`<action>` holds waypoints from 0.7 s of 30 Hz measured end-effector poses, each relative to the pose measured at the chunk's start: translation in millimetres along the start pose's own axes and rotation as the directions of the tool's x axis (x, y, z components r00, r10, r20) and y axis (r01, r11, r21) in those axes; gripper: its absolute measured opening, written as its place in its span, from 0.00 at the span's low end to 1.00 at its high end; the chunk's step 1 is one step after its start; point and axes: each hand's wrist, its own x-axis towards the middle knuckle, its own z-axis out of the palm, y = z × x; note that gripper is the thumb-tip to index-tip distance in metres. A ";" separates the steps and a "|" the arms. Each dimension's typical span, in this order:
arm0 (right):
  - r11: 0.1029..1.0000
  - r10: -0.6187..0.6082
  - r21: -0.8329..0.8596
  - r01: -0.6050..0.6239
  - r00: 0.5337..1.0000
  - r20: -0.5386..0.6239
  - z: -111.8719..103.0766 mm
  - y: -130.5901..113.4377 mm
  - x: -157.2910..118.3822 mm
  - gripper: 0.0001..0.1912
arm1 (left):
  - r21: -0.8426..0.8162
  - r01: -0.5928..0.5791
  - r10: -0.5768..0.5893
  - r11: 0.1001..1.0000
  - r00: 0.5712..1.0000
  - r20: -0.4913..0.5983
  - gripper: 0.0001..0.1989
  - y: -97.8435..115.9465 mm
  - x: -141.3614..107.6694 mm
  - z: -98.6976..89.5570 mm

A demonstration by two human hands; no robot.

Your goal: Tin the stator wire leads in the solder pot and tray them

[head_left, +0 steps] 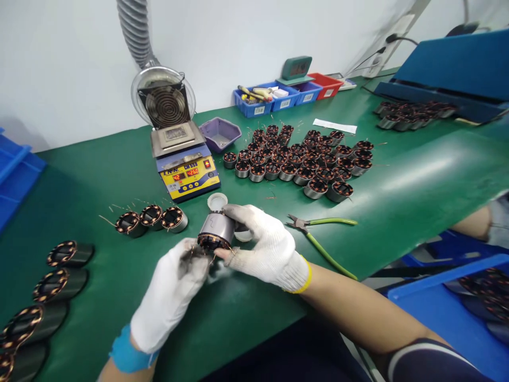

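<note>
My right hand [264, 246], in a white glove with a yellow cuff, grips a silver motor stator [217, 227] with copper windings and loose wire ends pointing down toward me. My gloved left hand [170, 286] is closed at those wire ends, fingers pinched together just below the stator's left side; whether a wire is between the fingertips is too small to make out. Just behind the stator is a small white round cup [217, 201]. Green-handled cutting pliers [306, 225] lie with handles apart, to the right of my right hand.
A yellow and blue solder pot [191, 175] stands under an exhaust hose [135, 32], next to a purple tray [220, 133]. Many stators [294, 159] fill the back middle; several more [151, 217] sit at left. Blue bins [258, 109] line the wall. A blue crate [421, 302] is at lower right.
</note>
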 end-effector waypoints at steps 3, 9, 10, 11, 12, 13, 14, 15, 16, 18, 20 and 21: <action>0.999 0.042 -0.020 -0.043 0.999 -0.015 -0.4 1.2 2.4 0.30 | 0.042 0.034 -0.032 0.999 0.999 -0.037 0.23 -4.2 -6.2 5.2; 0.987 0.122 -0.091 -0.130 0.988 -0.092 -11.1 -1.1 44.6 0.30 | -0.010 -0.005 0.002 1.000 0.962 -0.272 0.29 -23.0 -9.1 8.2; 0.984 0.115 -0.125 -0.126 0.989 -0.087 -13.2 -2.1 58.4 0.31 | 0.007 -0.007 0.009 1.000 0.970 -0.244 0.29 -25.5 -8.1 10.9; 0.980 0.097 -0.168 -0.109 0.992 -0.077 -14.9 -3.1 73.9 0.31 | 0.028 -0.013 0.019 1.000 0.979 -0.205 0.28 -27.1 -7.2 13.6; 0.973 0.068 -0.217 -0.079 0.996 -0.058 -16.0 -4.1 90.7 0.31 | 0.053 -0.024 0.032 0.998 0.986 -0.166 0.27 -27.7 -6.6 16.1; 0.962 0.035 -0.271 -0.043 0.999 -0.034 -16.3 -5.2 108.5 0.31 | 0.078 -0.039 0.049 0.996 0.990 -0.135 0.25 -27.3 -6.4 17.9; 0.945 0.003 -0.327 -0.007 1.000 -0.012 -15.8 -6.4 126.8 0.31 | 0.107 -0.058 0.070 0.993 0.991 -0.115 0.25 -26.2 -6.7 19.0; 0.923 -0.024 -0.384 0.025 1.000 0.009 -14.5 -7.7 145.4 0.30 | 0.141 -0.076 0.091 0.987 0.990 -0.105 0.24 -24.6 -7.3 19.6; 0.896 -0.046 -0.440 0.053 0.999 0.025 -12.6 -9.4 163.9 0.30 | 0.182 -0.093 0.113 0.979 0.988 -0.103 0.23 -23.0 -8.2 19.8; 0.825 -0.079 -0.556 0.095 0.995 0.053 -7.2 -13.7 199.9 0.28 | 0.276 -0.135 0.166 0.951 0.982 -0.091 0.20 -20.8 -10.2 19.8; 0.742 -0.103 -0.657 0.132 0.991 0.082 -0.5 -19.2 232.6 0.26 | 0.361 -0.202 0.241 0.910 0.968 -0.066 0.18 -21.2 -11.8 20.7; 0.705 -0.110 -0.694 0.143 0.990 0.093 3.3 -22.1 247.1 0.25 | 0.398 -0.246 0.289 0.884 0.956 -0.051 0.17 -22.3 -12.1 21.5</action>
